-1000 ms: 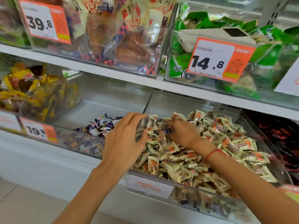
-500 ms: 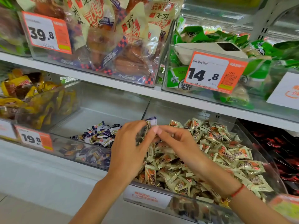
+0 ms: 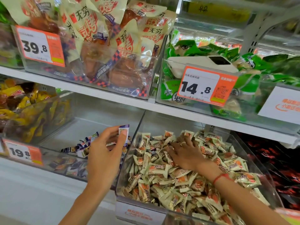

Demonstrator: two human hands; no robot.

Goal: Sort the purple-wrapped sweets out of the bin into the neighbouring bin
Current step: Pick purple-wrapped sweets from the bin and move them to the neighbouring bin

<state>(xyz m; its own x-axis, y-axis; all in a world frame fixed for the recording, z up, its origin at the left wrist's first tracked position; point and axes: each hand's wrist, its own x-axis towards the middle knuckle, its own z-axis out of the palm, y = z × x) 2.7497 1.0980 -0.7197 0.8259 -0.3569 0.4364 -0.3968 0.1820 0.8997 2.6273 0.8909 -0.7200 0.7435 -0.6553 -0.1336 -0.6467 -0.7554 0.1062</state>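
My left hand [image 3: 107, 148] pinches a purple-wrapped sweet [image 3: 123, 128] between thumb and fingers, held above the wall between the two clear bins. Below it, the left bin [image 3: 48, 161] holds a small pile of purple-wrapped sweets [image 3: 81, 146]. My right hand [image 3: 185, 153] lies palm down with fingers spread on the heap of cream-and-orange sweets [image 3: 164, 179] in the right bin [image 3: 139, 213]. Its fingertips are pushed in among the wrappers.
A yellow-packet bin [image 3: 29, 114] stands at the far left and a dark red-packet bin [image 3: 276, 163] at the far right. The white shelf [image 3: 146, 104] above carries bins of large snack bags and green packets, with price tags 39.8, 14.8 and 19.8.
My right hand passed a purple sweet to my left hand, then went back onto the cream heap. My left hand has moved left with the sweet, over the purple bin.
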